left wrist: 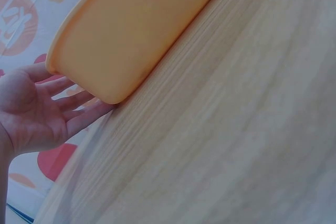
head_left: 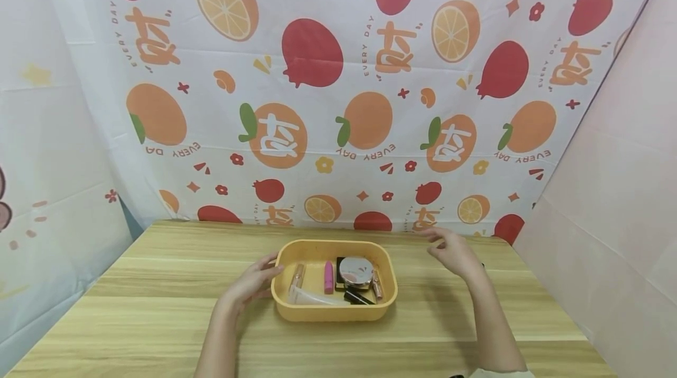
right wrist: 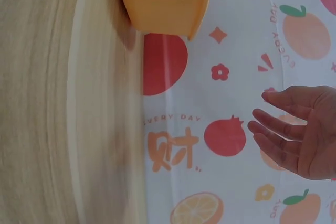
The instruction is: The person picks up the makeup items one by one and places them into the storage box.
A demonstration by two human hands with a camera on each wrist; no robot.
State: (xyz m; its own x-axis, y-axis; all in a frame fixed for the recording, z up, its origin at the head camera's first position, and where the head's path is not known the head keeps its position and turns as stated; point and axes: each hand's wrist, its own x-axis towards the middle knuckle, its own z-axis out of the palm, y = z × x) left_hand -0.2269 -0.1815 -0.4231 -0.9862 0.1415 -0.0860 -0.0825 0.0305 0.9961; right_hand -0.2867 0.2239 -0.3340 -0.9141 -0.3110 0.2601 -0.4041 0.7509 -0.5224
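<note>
A yellow plastic basket (head_left: 334,313) sits on the table in the head view. Inside are a pink lipstick-like tube (head_left: 328,278), a round silver compact (head_left: 356,272) over a dark square case, a black tube (head_left: 358,297), a small rose-gold tube (head_left: 377,285), a clear slim tube (head_left: 298,277) and a translucent soft tube (head_left: 319,298). My left hand (head_left: 252,280) rests against the basket's left end, thumb at the rim; in the left wrist view its fingers look spread and fairly straight. To the basket's right, my right hand (head_left: 452,251) hovers with loosely bent fingers, holding nothing.
The wood-grain table (head_left: 174,301) reaches back to a fruit-printed cloth (head_left: 338,178). Pale cloth panels stand on both sides. A small dark object (head_left: 483,264), mostly hidden, shows beside my right wrist.
</note>
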